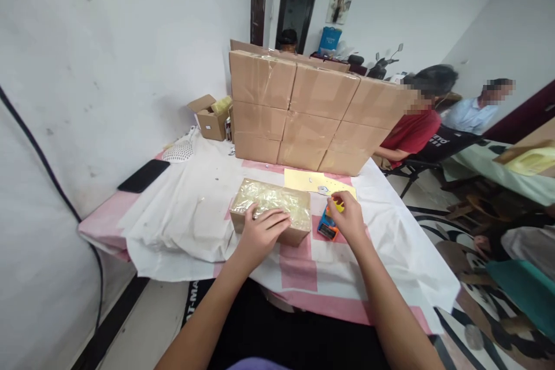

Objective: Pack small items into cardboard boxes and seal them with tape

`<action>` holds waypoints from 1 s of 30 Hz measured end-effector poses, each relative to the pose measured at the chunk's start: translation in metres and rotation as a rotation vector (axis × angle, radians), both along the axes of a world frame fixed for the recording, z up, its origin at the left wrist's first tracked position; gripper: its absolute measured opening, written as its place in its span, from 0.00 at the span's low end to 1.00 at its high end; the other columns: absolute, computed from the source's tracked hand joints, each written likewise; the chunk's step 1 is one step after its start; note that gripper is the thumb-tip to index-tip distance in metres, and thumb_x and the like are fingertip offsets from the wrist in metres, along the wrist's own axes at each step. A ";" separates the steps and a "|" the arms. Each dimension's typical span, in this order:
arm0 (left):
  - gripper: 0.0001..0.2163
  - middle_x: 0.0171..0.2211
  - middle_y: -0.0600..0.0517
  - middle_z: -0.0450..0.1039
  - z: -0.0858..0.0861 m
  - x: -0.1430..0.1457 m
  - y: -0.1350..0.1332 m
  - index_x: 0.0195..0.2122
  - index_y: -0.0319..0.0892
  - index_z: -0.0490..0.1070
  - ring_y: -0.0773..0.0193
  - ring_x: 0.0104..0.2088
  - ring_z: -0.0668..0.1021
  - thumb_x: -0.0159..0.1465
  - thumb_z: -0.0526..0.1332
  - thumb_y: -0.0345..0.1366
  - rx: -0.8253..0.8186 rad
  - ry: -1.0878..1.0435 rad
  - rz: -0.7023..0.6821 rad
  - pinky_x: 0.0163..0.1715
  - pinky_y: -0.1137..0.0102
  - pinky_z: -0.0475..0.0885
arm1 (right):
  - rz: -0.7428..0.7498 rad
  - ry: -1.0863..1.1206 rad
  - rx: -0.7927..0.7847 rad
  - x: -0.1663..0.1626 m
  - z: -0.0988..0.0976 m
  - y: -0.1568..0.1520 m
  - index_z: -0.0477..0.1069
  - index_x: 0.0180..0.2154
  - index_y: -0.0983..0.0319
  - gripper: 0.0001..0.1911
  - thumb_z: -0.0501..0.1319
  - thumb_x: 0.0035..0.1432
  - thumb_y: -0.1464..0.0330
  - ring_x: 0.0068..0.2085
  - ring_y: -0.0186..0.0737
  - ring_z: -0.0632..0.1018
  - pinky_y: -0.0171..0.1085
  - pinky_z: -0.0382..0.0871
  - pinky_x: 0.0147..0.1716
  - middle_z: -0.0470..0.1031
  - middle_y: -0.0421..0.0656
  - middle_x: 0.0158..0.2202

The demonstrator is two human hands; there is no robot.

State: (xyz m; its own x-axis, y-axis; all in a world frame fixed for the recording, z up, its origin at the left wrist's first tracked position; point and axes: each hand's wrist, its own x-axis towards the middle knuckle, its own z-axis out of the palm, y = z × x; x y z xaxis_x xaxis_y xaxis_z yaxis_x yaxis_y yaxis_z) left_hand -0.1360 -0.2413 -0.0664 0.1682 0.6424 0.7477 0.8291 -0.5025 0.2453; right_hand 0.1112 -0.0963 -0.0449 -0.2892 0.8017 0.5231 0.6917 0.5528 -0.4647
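Note:
A small open cardboard box [277,237] filled with clear plastic-wrapped contents [273,201] sits on the table in front of me. My left hand [260,232] rests on its near edge, fingers stretched flat over the plastic. My right hand [347,217] is closed around a small yellow object [339,206], just above an orange and blue tool [327,228] lying to the right of the box. A yellow sheet [310,180] lies behind them.
A wall of stacked sealed cartons [312,115] stands at the table's far side, a small open carton [211,118] to its left. A black phone [144,176] lies by the wall. Two people sit at the right behind the cartons. The table [191,225] wears a white and pink cloth.

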 end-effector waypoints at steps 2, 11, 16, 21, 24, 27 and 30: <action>0.15 0.47 0.53 0.83 -0.006 0.005 -0.001 0.47 0.50 0.78 0.62 0.52 0.80 0.71 0.54 0.26 0.042 -0.024 0.020 0.64 0.56 0.49 | 0.036 0.030 0.015 0.010 -0.002 -0.003 0.70 0.35 0.59 0.10 0.57 0.63 0.61 0.37 0.49 0.76 0.47 0.71 0.41 0.75 0.47 0.35; 0.13 0.51 0.50 0.81 -0.023 0.008 -0.004 0.50 0.47 0.76 0.58 0.55 0.79 0.68 0.59 0.28 0.039 0.000 0.067 0.58 0.60 0.58 | 0.625 -0.129 -0.285 -0.013 -0.021 -0.028 0.33 0.73 0.55 0.62 0.72 0.51 0.51 0.73 0.61 0.51 0.58 0.55 0.67 0.42 0.56 0.74; 0.15 0.50 0.50 0.81 -0.031 -0.001 -0.005 0.53 0.47 0.73 0.58 0.54 0.79 0.67 0.61 0.27 0.075 0.084 0.040 0.59 0.59 0.59 | 0.614 -0.043 -0.304 -0.027 -0.032 -0.038 0.29 0.72 0.53 0.69 0.76 0.45 0.58 0.71 0.60 0.55 0.54 0.60 0.66 0.43 0.56 0.71; 0.19 0.50 0.48 0.79 -0.057 -0.012 -0.015 0.52 0.51 0.74 0.52 0.58 0.74 0.60 0.67 0.27 0.273 0.114 0.166 0.59 0.55 0.64 | 0.578 0.117 -0.293 -0.036 -0.030 -0.045 0.50 0.67 0.54 0.56 0.76 0.40 0.62 0.63 0.57 0.67 0.50 0.69 0.59 0.53 0.53 0.62; 0.20 0.50 0.45 0.76 -0.074 -0.011 -0.016 0.51 0.50 0.72 0.50 0.57 0.74 0.59 0.66 0.25 0.345 0.038 0.204 0.54 0.54 0.70 | 0.482 0.238 -0.192 -0.029 -0.013 -0.040 0.52 0.64 0.54 0.53 0.76 0.41 0.61 0.61 0.57 0.67 0.53 0.69 0.58 0.57 0.52 0.59; 0.16 0.50 0.44 0.76 -0.086 -0.005 -0.006 0.53 0.46 0.70 0.53 0.52 0.77 0.65 0.61 0.26 0.167 0.073 0.124 0.53 0.55 0.69 | 0.307 0.412 -0.026 -0.001 0.020 -0.032 0.51 0.64 0.55 0.50 0.74 0.45 0.58 0.62 0.57 0.67 0.54 0.69 0.57 0.58 0.52 0.61; 0.14 0.52 0.42 0.76 -0.095 0.002 0.008 0.54 0.44 0.69 0.51 0.54 0.76 0.68 0.58 0.30 -0.007 0.131 0.105 0.52 0.55 0.68 | 0.002 0.543 0.169 0.050 0.053 -0.025 0.48 0.65 0.54 0.50 0.72 0.48 0.55 0.62 0.56 0.65 0.52 0.71 0.54 0.55 0.51 0.63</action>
